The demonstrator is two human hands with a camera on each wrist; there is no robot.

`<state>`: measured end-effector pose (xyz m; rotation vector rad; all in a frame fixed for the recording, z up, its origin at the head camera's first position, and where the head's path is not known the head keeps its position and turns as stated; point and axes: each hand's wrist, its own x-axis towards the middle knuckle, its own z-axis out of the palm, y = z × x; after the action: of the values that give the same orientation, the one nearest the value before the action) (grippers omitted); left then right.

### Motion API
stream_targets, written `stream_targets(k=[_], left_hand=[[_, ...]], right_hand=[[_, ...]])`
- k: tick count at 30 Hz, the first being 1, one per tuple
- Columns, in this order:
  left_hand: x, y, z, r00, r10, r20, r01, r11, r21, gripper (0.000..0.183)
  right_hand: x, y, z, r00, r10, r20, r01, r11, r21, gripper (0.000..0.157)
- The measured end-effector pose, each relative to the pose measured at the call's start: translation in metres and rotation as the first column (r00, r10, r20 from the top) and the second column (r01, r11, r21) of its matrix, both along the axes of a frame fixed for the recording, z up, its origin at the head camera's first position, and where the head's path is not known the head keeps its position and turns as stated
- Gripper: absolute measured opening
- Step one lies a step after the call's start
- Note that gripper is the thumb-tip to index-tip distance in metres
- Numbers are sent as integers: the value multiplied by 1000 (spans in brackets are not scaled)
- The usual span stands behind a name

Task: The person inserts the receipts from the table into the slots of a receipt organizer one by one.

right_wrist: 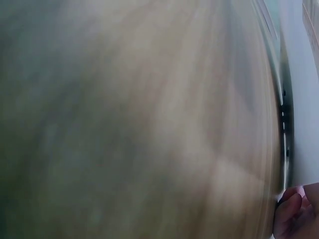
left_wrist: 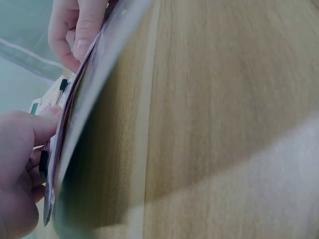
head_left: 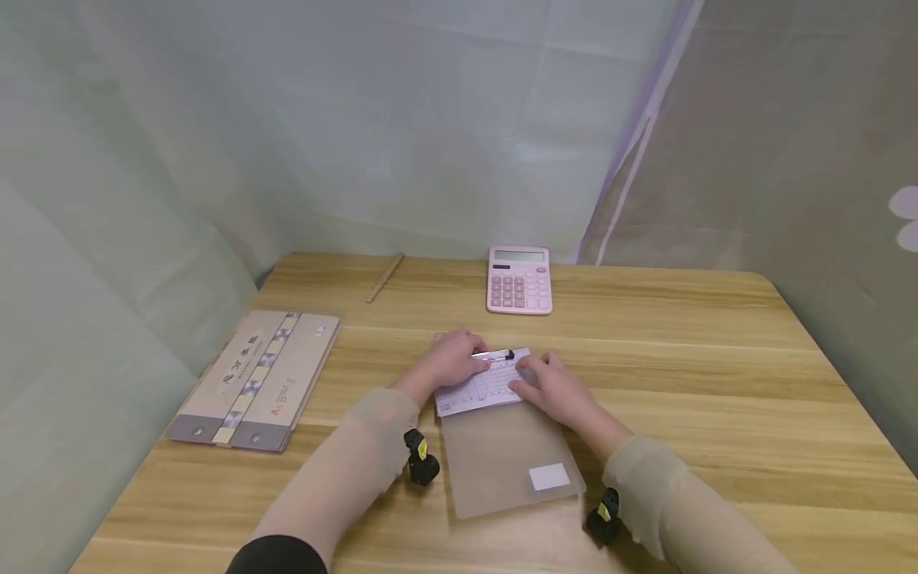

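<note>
A translucent grey-brown folder [head_left: 502,458] with a white label lies flat before me. Printed grid sheets [head_left: 480,391] lie across its far part, with a silver clip [head_left: 495,355] with black ends along their far edge. My left hand [head_left: 453,359] holds the far left side, its thumb at the clip. At the right edge of the sheets, my right hand [head_left: 558,389] pinches them, thumb on top. The left wrist view shows the left hand [left_wrist: 20,149] by the clip and the right hand [left_wrist: 79,30] beyond. Only curled fingers [right_wrist: 289,211] show in the right wrist view, which is blurred.
Behind the folder lies a pink calculator [head_left: 519,281]. A thin wooden-coloured stick [head_left: 385,277] is near the table's back edge. At the left is a beige and grey document case [head_left: 254,379] with a patterned band. Pale curtains [head_left: 430,119] hang behind the wooden table [head_left: 717,399].
</note>
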<state>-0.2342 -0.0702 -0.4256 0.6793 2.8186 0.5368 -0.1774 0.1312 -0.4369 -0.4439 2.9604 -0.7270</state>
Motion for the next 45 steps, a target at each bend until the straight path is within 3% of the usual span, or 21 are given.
stream_targets(k=[27, 38, 45], left_hand=[[0, 1, -1, 1000, -7, -9, 7, 1000, 9, 31], [2, 2, 1, 1000, 14, 3, -14, 1000, 11, 33], [6, 3, -2, 1000, 17, -6, -17, 1000, 2, 36]], right_hand=[[2, 7, -4, 998, 19, -65, -22, 999, -42, 30], [1, 6, -3, 998, 8, -65, -9, 1000, -24, 32], [4, 4, -6, 997, -8, -72, 11, 999, 49, 31]])
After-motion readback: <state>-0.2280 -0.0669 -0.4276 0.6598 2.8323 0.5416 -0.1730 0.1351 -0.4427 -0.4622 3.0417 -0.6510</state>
